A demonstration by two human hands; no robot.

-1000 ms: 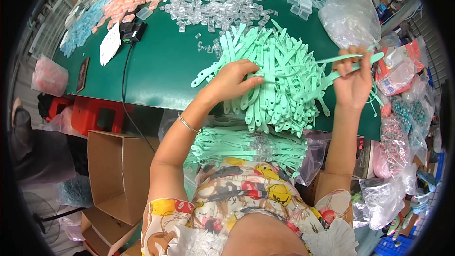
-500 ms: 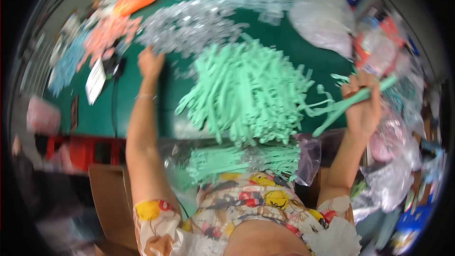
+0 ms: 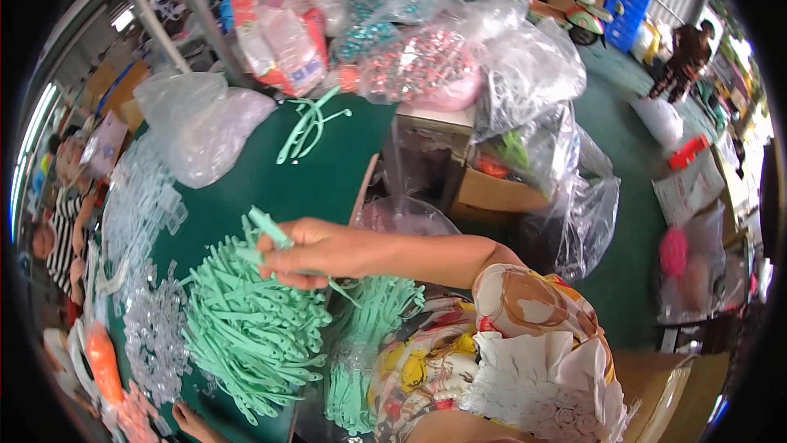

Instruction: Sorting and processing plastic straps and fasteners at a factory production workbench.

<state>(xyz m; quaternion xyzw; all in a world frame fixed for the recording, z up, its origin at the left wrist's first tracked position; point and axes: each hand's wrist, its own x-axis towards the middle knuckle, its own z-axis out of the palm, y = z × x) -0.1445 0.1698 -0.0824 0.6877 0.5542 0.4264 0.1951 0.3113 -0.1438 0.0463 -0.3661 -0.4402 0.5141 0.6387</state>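
Two hands show: the right hand (image 3: 307, 254) is over the near part of one large heap (image 3: 254, 336) of mint-green strips, its thumb and curled fingers pinching at least two strips (image 3: 268, 228) whose smooth, flat ends poke out past the fingertips; the left hand (image 3: 193, 425) is small and cut by the lower edge, near the clear and coral pieces, and I cannot tell whether its fingers are spread or pressed together. The heap's strips, too many to count, are slim, matte and plastic-looking, several with small holes near rounded ends, and they lie crisscrossed on the one green table (image 3: 328, 177). One loose tangle (image 3: 311, 127) of thin, curved green strips lies well apart near the far edge, and one bundle (image 3: 352, 398) sits below the table edge against the floral top (image 3: 418, 365), with clear film around its middle. Beside the heap spreads one pile of small, glassy clear pieces (image 3: 156, 340); beyond it, one spread of flat, clear rectangular cases (image 3: 143, 197). One puffed, wrinkled, translucent bag (image 3: 205, 127) rests on the table. At lower left are one smooth, rounded orange item (image 3: 104, 361) and one group of coral pieces (image 3: 135, 414).
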